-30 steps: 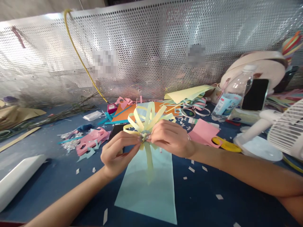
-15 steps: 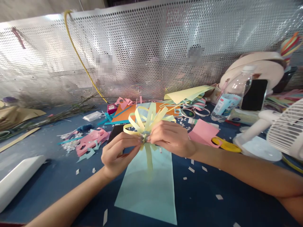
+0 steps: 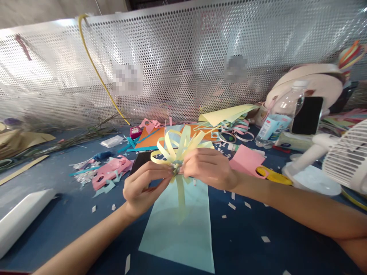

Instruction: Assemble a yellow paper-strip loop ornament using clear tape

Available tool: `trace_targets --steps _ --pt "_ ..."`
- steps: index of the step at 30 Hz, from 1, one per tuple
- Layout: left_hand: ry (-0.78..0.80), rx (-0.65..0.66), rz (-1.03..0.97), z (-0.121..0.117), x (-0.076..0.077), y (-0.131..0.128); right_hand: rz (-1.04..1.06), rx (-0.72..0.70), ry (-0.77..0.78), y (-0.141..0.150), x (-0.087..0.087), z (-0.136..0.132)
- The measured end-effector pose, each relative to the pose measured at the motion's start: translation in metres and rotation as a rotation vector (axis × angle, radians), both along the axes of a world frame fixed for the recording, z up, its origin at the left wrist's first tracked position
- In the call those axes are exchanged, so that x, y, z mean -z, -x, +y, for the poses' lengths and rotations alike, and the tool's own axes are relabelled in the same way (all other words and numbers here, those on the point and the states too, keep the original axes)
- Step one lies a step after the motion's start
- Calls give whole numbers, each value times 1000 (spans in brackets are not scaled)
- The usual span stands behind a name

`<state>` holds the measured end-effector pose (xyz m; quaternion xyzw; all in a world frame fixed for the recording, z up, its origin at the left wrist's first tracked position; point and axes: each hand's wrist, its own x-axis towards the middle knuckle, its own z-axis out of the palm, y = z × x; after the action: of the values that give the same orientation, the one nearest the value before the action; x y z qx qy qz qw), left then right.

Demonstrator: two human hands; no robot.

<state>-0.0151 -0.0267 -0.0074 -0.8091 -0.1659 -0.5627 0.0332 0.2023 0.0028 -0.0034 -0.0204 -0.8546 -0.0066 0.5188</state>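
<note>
A bow of looped pale yellow paper strips (image 3: 180, 147) is held up over the blue table, one strip hanging down from its centre. My left hand (image 3: 142, 187) pinches the bow's centre from the left with thumb and forefinger. From the right, my right hand (image 3: 208, 168) has its fingers closed on the same centre. Beneath both hands a light blue paper sheet (image 3: 183, 233) lies flat on the table.
Pink paper scraps (image 3: 110, 173) lie at left, with an orange sheet (image 3: 149, 139) behind the bow. To the right are a pink sheet (image 3: 246, 160), yellow scissors (image 3: 272, 175), a water bottle (image 3: 279, 118), a phone (image 3: 308, 114) and a white fan (image 3: 344, 160). A perforated metal screen (image 3: 183, 57) backs the table.
The view shifted slightly. Both hands stay pinched on the bow's centre, with only small finger movements.
</note>
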Motion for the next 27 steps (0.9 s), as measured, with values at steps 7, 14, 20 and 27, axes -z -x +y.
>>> trace_targets --steps 7,14,20,27 --pt "-1 4 14 0 0 1 -61 33 -18 -2 -1 -2" --pt "-13 -15 7 1 1 1 33 6 92 4 -7 -3" --pt "-21 -17 10 0 0 0 65 18 92 6 -7 -2" --pt "4 -19 -4 -1 0 0 51 26 48 4 -5 -2"
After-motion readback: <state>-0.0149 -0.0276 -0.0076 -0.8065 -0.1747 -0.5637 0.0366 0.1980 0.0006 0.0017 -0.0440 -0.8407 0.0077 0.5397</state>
